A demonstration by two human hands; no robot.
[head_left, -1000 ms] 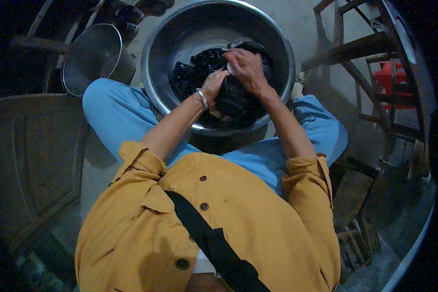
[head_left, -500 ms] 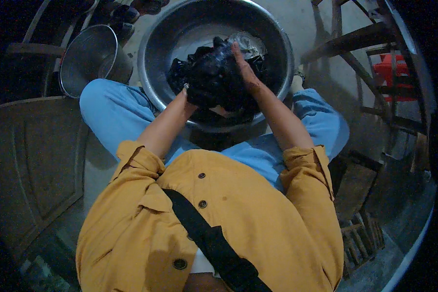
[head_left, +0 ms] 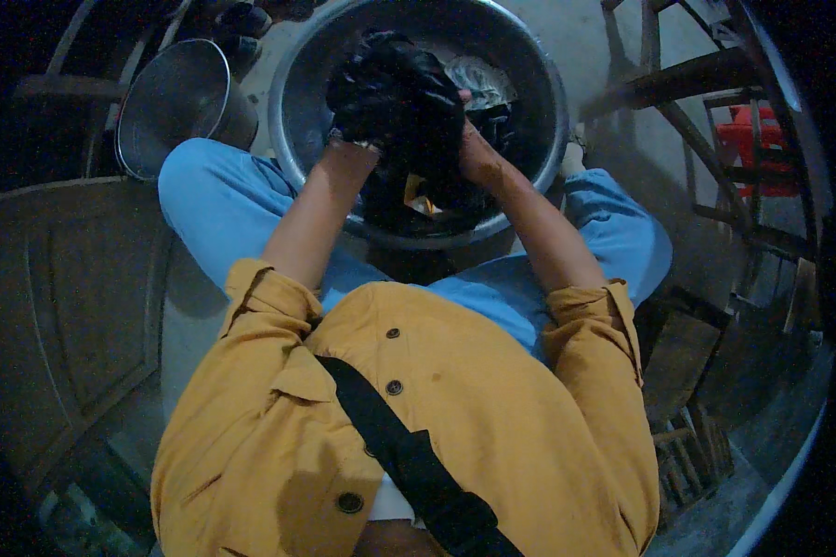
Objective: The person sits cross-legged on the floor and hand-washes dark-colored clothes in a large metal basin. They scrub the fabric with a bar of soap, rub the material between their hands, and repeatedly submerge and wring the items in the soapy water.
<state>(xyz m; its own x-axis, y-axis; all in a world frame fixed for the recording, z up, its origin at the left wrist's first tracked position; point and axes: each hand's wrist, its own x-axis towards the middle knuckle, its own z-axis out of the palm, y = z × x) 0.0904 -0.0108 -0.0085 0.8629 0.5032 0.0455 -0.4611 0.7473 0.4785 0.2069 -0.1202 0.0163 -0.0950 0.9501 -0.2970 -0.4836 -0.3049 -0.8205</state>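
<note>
A wide grey metal basin (head_left: 281,139) stands on the floor between my bent knees. Over it, both hands are in a dark bundle of black cloth (head_left: 395,88), which looks wet and shiny. The cloth covers the fingers of my left hand (head_left: 351,148), leaving little beyond the wrist in sight. At the bundle's right side, my right hand (head_left: 475,153) is closed against the cloth, most of its fingers hidden and one fingertip showing. Pale, crumpled cloth (head_left: 483,82) lies behind it in the basin. A small yellow-and-white patch (head_left: 418,197) shows among dark fabric near the front rim.
A metal bucket (head_left: 172,111) stands left of the basin, beyond my left knee. Wooden furniture legs (head_left: 678,79) rise at the right, with a red plastic item (head_left: 757,148) behind them. A brown wooden panel (head_left: 93,288) fills the left side.
The black cloth has moved up and slightly left, gathered into a tighter bundle. My right hand's stretched fingers have closed in against it. The yellow patch has come into sight.
</note>
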